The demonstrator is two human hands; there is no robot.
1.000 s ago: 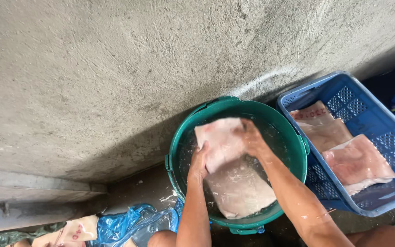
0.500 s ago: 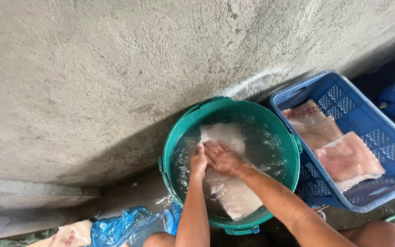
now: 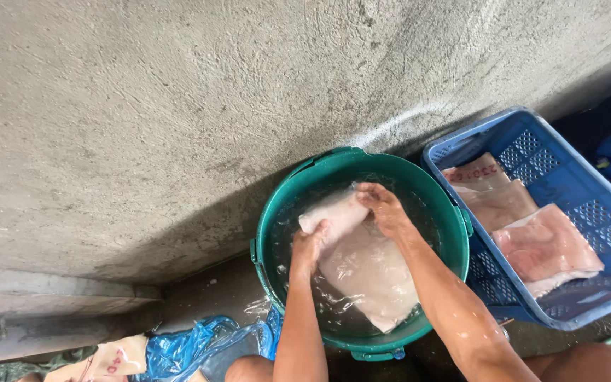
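- The left hand (image 3: 310,247) is closed on the near edge of a pale pink slab of meat (image 3: 362,269); its fingers curl over the folded top part
- The right hand (image 3: 385,209) grips the far end of that same fold, fingers bent around it
- The slab is soft, wet and whitish pink, bent over at the top, and it sits in the green bucket (image 3: 277,212)
- Its lower part lies under bubbly water, so its edges are hard to make out
- Just to the right of the bucket is a blue crate (image 3: 581,177) with holes in its walls; its right corner is cut off by the picture edge
- In the crate lie more pink slabs (image 3: 542,247); the far one has small red marks, too blurry to tell
- At the bottom left is a blue plastic bag (image 3: 192,346), with a pale piece with red marks (image 3: 111,357) beside it, partly cut off
- Behind it all is a rough grey wall (image 3: 178,106)
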